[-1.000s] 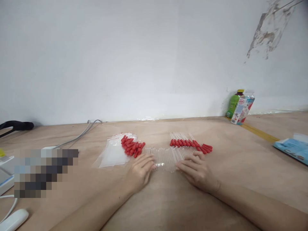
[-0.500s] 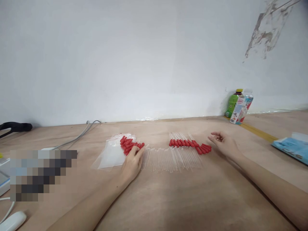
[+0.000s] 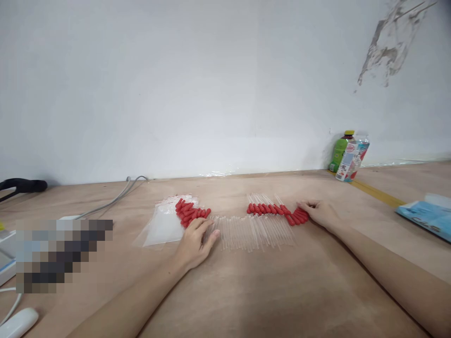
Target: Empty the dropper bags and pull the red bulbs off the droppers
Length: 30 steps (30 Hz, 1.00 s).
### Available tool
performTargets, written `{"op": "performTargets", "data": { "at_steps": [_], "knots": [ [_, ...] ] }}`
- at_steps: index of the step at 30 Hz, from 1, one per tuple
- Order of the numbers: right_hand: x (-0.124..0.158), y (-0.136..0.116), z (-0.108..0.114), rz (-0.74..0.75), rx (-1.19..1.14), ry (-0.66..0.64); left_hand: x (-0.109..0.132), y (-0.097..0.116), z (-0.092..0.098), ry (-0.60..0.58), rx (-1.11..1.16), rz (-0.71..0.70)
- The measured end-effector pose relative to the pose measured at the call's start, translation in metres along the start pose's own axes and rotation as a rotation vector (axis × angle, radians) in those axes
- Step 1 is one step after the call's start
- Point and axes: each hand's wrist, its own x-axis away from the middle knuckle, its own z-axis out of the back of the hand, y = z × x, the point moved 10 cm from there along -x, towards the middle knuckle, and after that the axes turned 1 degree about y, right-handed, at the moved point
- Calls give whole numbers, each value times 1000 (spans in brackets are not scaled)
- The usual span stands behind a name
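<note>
A row of clear glass dropper tubes (image 3: pixel 243 232) lies side by side on the table in front of me. My left hand (image 3: pixel 197 241) rests at the row's left end, thumb spread from the fingers, fingertips over the outermost tubes. Just beyond it is a pile of red rubber bulbs (image 3: pixel 190 213). Behind the tubes, droppers with red bulbs fitted (image 3: pixel 266 209) lie with their glass ends pointing away. My right hand (image 3: pixel 319 212) has its fingertips closed at a small group of red bulbs (image 3: pixel 298 217) on the right; the pinched bulb is partly hidden.
Clear zip bags (image 3: pixel 164 227) lie under the left bulb pile. At the wall stand a green bottle (image 3: pixel 338 152) and a printed bottle (image 3: pixel 352 162). A blue packet (image 3: pixel 428 216) lies far right, a grey cable (image 3: pixel 112 202) and a white mouse (image 3: pixel 19 324) on the left.
My right hand has moved left onto the right-hand bulbs and closed its fingertips. My left hand has drawn slightly nearer me, its thumb parting from the fingers over the tubes.
</note>
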Motion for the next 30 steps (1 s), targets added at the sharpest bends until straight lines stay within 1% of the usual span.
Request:
{"op": "performTargets", "data": {
  "at_steps": [5,8,9,11,15,17,20,24,26,30],
  "knots": [
    [-4,6,5,-24,27,42,-1,-3,-2,-29,44,9],
    [-1,-1,7,-22,54,72,-1,-3,-2,-28,56,9],
    [1,-8,7,-11,60,73,-1,-3,-2,-29,58,10],
    [9,-29,3,61,86,53,-1,-4,-2,-32,63,15],
    [30,-87,-10,355,269,6,-1,-6,-2,-36,70,24],
    [37,-102,-16,440,364,-2,-1,-5,-2,-32,67,23],
    [40,-106,-22,477,432,-9,-1,-4,-2,-23,65,14],
    [40,-106,-22,486,425,26,-1,-3,-2,-14,67,0],
    [39,-106,-16,468,374,84,-1,-2,-2,-18,65,2],
    [40,-109,3,400,211,242,-1,0,-1,-23,48,-4]
  ]
}}
